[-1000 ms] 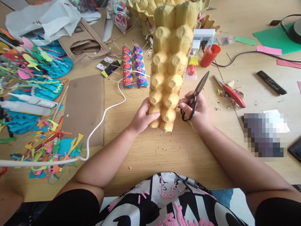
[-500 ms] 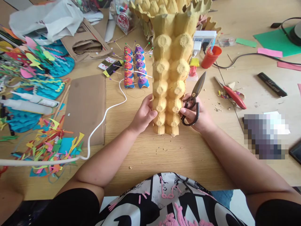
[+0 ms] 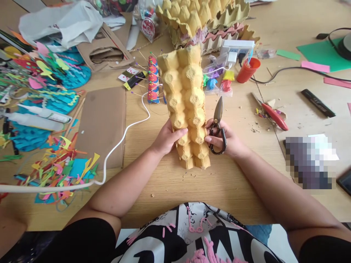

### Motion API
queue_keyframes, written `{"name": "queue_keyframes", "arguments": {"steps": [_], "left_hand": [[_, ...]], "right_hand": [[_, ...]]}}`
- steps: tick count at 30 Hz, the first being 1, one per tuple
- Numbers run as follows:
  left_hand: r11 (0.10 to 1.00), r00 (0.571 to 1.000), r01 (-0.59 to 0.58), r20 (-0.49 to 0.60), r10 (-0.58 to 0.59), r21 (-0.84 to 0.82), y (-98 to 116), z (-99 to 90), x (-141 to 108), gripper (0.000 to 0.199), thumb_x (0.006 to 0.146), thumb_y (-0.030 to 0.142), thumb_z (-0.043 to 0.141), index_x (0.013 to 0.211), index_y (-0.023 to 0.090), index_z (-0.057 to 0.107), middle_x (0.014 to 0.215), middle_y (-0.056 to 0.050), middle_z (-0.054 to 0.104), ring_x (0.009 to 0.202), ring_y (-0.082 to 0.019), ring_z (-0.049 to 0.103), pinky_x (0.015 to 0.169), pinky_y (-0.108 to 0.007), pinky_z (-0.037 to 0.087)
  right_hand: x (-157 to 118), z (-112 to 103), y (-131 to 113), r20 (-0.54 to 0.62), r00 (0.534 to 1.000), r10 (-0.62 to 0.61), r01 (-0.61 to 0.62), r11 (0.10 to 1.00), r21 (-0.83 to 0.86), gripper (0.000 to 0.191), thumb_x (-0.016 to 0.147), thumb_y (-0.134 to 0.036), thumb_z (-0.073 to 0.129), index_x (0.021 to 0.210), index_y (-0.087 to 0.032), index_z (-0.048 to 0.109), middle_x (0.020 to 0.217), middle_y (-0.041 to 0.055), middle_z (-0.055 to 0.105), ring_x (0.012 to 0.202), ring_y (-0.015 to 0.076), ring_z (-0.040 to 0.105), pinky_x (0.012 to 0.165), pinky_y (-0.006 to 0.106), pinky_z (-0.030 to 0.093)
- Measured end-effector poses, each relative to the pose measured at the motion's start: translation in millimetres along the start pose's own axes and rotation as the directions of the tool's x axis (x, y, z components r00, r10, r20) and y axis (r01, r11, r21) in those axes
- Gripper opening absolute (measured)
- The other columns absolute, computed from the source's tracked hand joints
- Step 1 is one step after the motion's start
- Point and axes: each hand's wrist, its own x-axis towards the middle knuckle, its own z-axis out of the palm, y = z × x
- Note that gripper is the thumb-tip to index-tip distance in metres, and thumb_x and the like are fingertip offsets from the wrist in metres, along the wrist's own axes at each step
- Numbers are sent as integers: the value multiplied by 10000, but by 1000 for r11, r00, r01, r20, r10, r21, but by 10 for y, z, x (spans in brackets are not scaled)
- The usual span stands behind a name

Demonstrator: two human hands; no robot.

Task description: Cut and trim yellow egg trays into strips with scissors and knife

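A person at a wooden table (image 3: 153,182) holds up a long, yellow, moulded-pulp egg-carton strip (image 3: 182,98), two rows of bumps wide, in front of the torso. Its bumpy side faces the wearer, and it leans slightly left at the far end.

The left hand (image 3: 165,140) has a fairly narrow grip on the strip's left edge, thumb across the front and fingers mostly hidden behind, which probably steadies its weight. The right hand (image 3: 230,140) pinches the opposite edge near the thumb and also holds black-handled metal scissors (image 3: 218,111). Their blades are together and point away from the body, likely so that the fingers can support the strip without laying the tool down.

Beyond the strip is a stack of yellow and pink egg trays (image 3: 186,14). Just left of it stands a red-and-blue painted carton strip (image 3: 153,82) with coloured pins, partly beside another hidden one. Farther left lie a flat brown cardboard sheet (image 3: 102,124) and loose coloured paper scraps (image 3: 65,164), crossed by a white cable (image 3: 137,123). To the right are an orange-red plastic cup (image 3: 248,71) and a red-handled cutter (image 3: 275,117) among crumbs.
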Motion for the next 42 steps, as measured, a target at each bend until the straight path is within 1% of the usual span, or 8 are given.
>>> {"name": "queue_keyframes", "arguments": {"steps": [6,13,17,20,24,27,34,42], "left_hand": [[1000,998,16,-62,-16,-3,-11,-12,-13,476,854,394,773,1284,263,620,1302,-60,715,1213,-257,683,1040,-415,578],[999,990,-22,-142,18,-32,13,12,-1,515,822,413,753,1296,268,615,1316,-69,706,1266,-290,656,1061,-460,566],[997,985,-30,-173,18,-68,53,24,20,519,778,442,747,1249,259,628,1264,-83,729,1313,-317,628,1041,-473,575],[995,984,-4,-180,-15,-101,88,27,18,446,777,438,741,1176,257,659,1237,-74,737,1285,-322,650,1012,-478,591],[998,980,-2,-197,-10,-62,112,19,4,350,804,446,719,1087,245,675,1193,-65,750,1278,-320,658,1022,-479,583],[1000,979,-28,-204,26,-7,104,5,2,364,807,465,704,1089,238,672,1177,-73,754,1285,-330,651,1027,-488,579],[993,955,-111,-273,118,40,68,-6,25,469,787,384,719,1236,265,652,1207,-63,753,1264,-326,657,1016,-478,576],[985,919,-143,-356,169,99,62,-19,53,499,778,323,710,1267,243,652,1197,-57,753,1220,-290,677,1059,-419,547]], "right_hand": [[38,-82,58,-57,998,-23,25,999,37,449,798,-468,833,1070,-266,538,810,-37,642,631,116,563,602,278,458],[15,-107,24,-57,989,-134,122,977,-173,472,871,-624,691,1121,-258,529,917,26,673,780,166,566,731,325,464],[-18,-63,-3,-87,979,-185,130,894,-430,441,884,-601,686,1117,-252,551,837,-3,570,745,157,504,709,316,428],[-26,-62,-3,-28,975,-221,165,799,-578,430,859,-565,731,1093,-241,570,774,-26,523,682,140,460,647,300,390],[-26,-79,-11,65,975,-213,201,720,-664,400,851,-540,746,1054,-233,589,709,-47,485,623,126,433,615,291,372],[-29,-91,-21,61,973,-223,201,685,-700,375,859,-536,730,1033,-227,606,729,-31,530,641,132,466,628,290,380],[-40,-104,-50,-35,991,-125,62,695,-716,279,852,-471,720,864,-215,610,644,-33,523,589,121,419,575,284,320],[14,-157,-61,46,999,-4,36,696,-718,254,854,-443,703,853,-192,660,678,-12,584,624,130,472,583,274,330]]}}
